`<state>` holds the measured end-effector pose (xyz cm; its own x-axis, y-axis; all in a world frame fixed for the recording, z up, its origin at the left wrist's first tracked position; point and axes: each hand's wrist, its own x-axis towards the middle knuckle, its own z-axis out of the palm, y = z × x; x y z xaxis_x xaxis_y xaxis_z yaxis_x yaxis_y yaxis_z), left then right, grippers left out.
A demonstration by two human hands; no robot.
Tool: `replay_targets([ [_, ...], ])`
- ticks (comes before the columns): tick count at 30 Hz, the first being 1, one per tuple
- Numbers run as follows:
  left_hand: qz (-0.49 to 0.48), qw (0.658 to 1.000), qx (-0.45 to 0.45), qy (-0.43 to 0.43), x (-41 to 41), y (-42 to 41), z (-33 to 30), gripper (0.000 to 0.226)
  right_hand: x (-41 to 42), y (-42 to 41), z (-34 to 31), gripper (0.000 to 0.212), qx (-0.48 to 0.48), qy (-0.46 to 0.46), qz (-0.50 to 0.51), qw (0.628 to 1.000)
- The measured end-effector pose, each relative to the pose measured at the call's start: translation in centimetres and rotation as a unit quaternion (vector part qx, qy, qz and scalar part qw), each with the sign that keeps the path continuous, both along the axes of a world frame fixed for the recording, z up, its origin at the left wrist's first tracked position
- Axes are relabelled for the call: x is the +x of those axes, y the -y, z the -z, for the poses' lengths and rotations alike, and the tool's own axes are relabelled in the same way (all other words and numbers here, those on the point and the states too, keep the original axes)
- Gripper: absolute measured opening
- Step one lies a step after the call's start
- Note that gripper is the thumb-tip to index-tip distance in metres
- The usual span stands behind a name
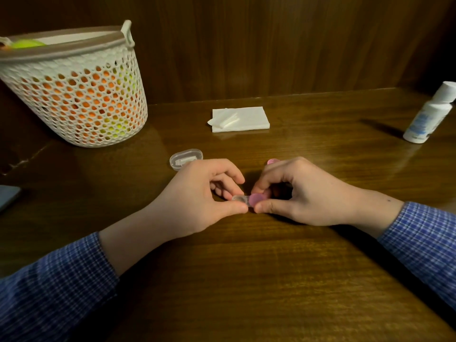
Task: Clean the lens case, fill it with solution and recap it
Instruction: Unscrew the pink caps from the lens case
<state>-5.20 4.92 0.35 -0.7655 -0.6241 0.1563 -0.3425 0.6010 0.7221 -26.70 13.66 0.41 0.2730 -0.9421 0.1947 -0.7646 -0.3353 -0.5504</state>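
Observation:
A small lens case (240, 199) sits low over the wooden table (246, 267), held between both hands. My left hand (204, 193) pinches its clear, uncapped left end. On the case's right well sits a pink cap (256, 199), gripped by the thumb and fingers of my right hand (296, 191). A second pink cap (272, 161) lies on the table just behind my right hand, mostly hidden. A white solution bottle (430, 114) with its cap on stands at the far right.
A folded white tissue (240, 118) lies at the back centre. A clear oval box (186, 159) rests behind my left hand. A white mesh basket (74, 87) of orange and yellow items stands back left. A dark flat object (7, 197) lies at the left edge.

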Motion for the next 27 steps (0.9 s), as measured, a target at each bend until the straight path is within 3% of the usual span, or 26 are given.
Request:
replay_targets([
  [5, -0.004, 1.000, -0.002, -0.004, 0.05, -0.08, 0.10, 0.038, 0.11, -0.07, 0.01, 0.020, 0.008, -0.016, 0.005, 1.000],
  [11, -0.007, 1.000, -0.013, -0.017, 0.13, -0.22, 0.28, 0.038, 0.58, -0.64, 0.38, 0.043, -0.033, 0.007, 0.049, 0.998],
  [27, 0.001, 1.000, 0.001, -0.020, 0.17, -0.15, 0.34, 0.040, -0.08, -0.65, 0.41, 0.040, 0.032, 0.111, 0.027, 0.993],
])
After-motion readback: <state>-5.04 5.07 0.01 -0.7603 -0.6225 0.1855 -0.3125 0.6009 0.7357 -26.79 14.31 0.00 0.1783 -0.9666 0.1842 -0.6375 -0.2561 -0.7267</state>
